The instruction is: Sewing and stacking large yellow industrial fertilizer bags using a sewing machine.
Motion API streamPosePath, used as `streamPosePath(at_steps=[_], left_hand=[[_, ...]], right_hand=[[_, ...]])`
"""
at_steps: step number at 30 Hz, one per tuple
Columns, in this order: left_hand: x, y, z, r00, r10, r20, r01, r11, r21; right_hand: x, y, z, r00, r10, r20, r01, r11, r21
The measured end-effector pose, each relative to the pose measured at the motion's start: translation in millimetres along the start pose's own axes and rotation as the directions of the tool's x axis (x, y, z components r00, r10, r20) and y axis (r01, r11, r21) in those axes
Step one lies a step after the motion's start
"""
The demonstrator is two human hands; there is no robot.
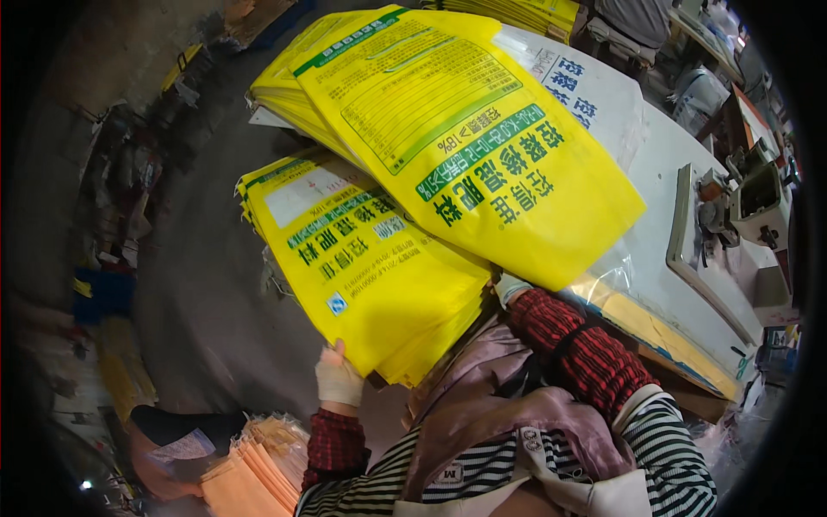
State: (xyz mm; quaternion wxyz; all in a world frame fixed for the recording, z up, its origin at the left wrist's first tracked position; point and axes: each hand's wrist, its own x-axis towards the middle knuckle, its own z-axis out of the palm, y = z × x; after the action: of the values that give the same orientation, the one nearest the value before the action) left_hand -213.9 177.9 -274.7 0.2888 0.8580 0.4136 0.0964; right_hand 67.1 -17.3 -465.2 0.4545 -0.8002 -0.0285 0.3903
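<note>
The left hand [339, 377] grips stacked flat yellow plastic sacks [405, 297]; the right hand [509, 288] touches their edge, its grip unclear.

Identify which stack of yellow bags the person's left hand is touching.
The lower stack, nearest the person's body: the left hand meets its left edge. The stack overlapping it and the far stack lie away from that hand.
</note>
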Motion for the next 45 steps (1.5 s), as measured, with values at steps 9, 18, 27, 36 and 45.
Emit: streamPosePath(at_steps=[9, 18, 27, 36, 45], left_hand=[[6.8, -15.9, 9.4, 0.957, -0.281, 0.075, 0.239, 0.906, 0.349], [9.1, 197.5, 21.8, 0.7, 0.664, -0.262, -0.616, 0.748, 0.247], [-22.9, 310.5, 216.6, 0.428, 0.849, 0.309, -0.886, 0.462, -0.042], [-15.9, 303.4, 228.6, 0.543, 0.837, -0.074, -0.809, 0.498, -0.312], [77.1, 367.1, 178.5, 0.92, 0.372, 0.127, -0.02, 0.367, -0.93]], right_hand=[[-63.7, 7.1, -39.5, 0.984, 0.026, 0.177, -0.167, 0.495, 0.853], [-152.3, 53.4, -112.0, 0.724, -0.69, 0.001, 0.64, 0.671, -0.373], [-185.6, 41.1, -135.3, 0.806, -0.577, -0.134, 0.591, 0.795, 0.133], [-219.8, -8.1, -211.6, 0.948, -0.162, -0.272, 0.315, 0.581, 0.75], [-181.6, -14.6, -231.2, 0.669, -0.207, -0.713, 0.677, 0.567, 0.47]])
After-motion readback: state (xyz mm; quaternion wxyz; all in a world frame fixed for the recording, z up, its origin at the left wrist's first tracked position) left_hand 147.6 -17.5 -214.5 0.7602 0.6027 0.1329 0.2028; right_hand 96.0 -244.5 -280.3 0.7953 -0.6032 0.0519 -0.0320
